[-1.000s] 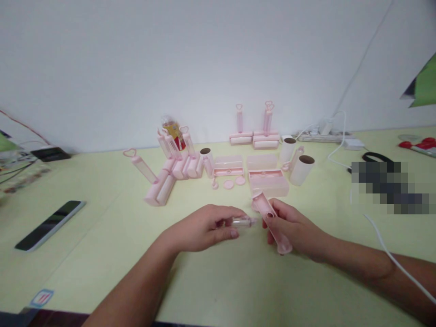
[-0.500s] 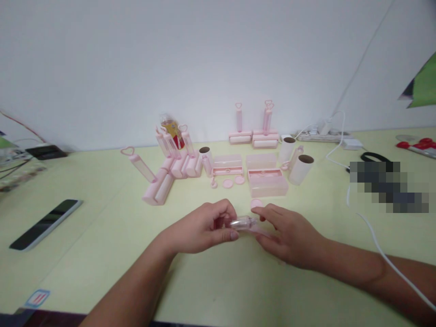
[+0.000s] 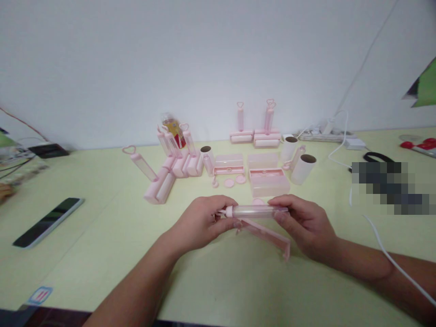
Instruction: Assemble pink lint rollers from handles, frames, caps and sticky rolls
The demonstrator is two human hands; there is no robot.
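Observation:
My left hand is closed around the pink-capped end of a clear lint roller handle. At the handle's other end, my right hand pinches the tube between thumb and fingers. The handle lies level between both hands, above the table. Just under it, a pink plastic roller frame slants down to the right from beside my left thumb; whether my left hand also grips it I cannot tell. Behind the hands, a pink disc is partly hidden.
Assembled pink lint rollers stand at the left and back. Pink roller cases, small discs and white paper rolls occupy the middle. A phone lies at left; a white cable runs down the right.
My right hand has closed on the clear end of the handle, which now spans both hands with more of its length showing. The pink frame has come into fuller view below.

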